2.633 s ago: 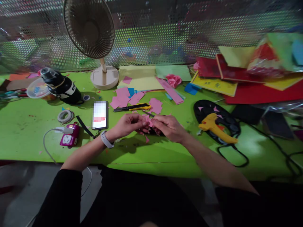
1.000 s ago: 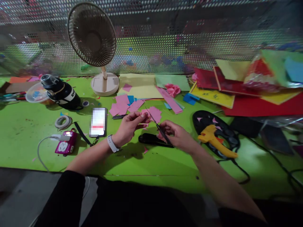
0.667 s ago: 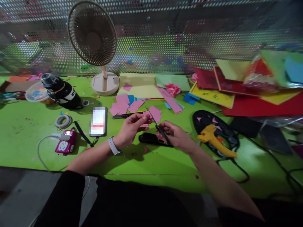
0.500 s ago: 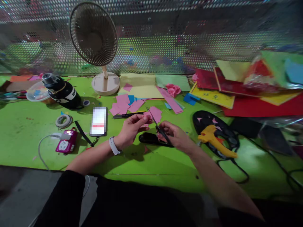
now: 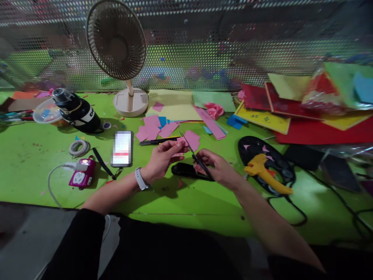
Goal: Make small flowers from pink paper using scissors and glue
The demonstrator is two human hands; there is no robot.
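In the middle of the head view, my left hand (image 5: 163,157) pinches a small piece of pink paper (image 5: 181,140) between thumb and fingers. My right hand (image 5: 217,167) is closed round the handles of dark scissors (image 5: 194,154). Their blades point up and left and lie against the edge of the pink piece. Below both hands a black stapler-like object (image 5: 183,169) rests on the table, partly covered by my right hand. Just beyond my fingers are a cut pink paper (image 5: 192,139), a heap of pink squares (image 5: 150,128) and a dark utility knife (image 5: 157,141).
To the left are a phone (image 5: 121,149), a tape roll (image 5: 79,147), a purple power socket (image 5: 83,174) and a black bottle (image 5: 77,111). A fan (image 5: 130,103) stands behind. On the right, a yellow glue gun (image 5: 268,175) lies on a black holder, with coloured paper stacks (image 5: 314,132) beyond it.
Both hands hold almost the same pose, with the scissors at the pink paper. The whole view has shifted very slightly; nothing was picked up or let go.
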